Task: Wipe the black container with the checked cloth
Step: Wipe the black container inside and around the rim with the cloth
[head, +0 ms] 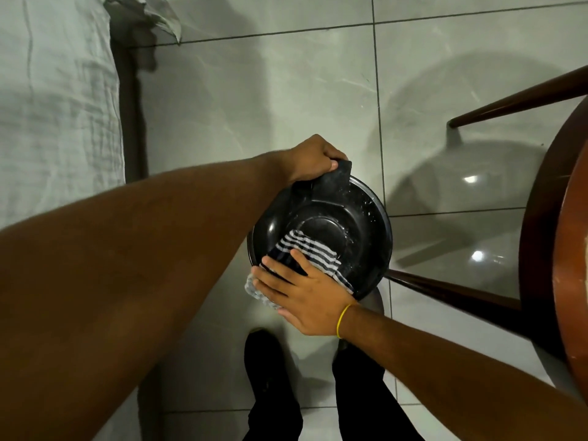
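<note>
legs: black trousers (273,396) at the bottom of the view, person standing
right grip (302,294): flat, fingers straight, not curled; presses the checked cloth onto the near rim; yellow band (343,319) on the wrist
checked cloth (305,249): draped over the near rim, striped part inside the bowl, a grey corner hanging outside
black container (359,224): round, held up off the floor, mouth facing the camera; pale flecks on the far inner wall
left grip (315,159): closed round the container's handle tab (337,176) at the far rim, steadies it
floor (254,90): grey tiles beneath
desk (569,249): round wooden top at right, its leg just beside the container
bed (57,90): grey sheet, far left
step: wiping near rim and inner wall, likely mid-task
next: sweep the cloth toward the flecked far wall; left grip must hold firm
</note>
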